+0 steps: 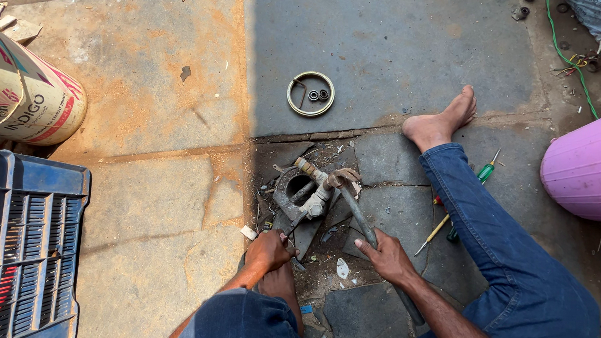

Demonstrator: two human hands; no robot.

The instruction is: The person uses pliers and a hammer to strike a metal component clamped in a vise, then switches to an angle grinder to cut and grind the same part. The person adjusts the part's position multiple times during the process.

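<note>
Fingers [378,248] around pipe wrench [360,214], handle angled upward-left toward metal housing [294,189].

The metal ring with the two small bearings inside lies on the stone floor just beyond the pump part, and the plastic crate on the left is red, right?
Not quite. The head view shows the plastic crate is blue, not red. The metal ring with two small bearings inside does lie on the stone floor beyond the pump part.
</note>
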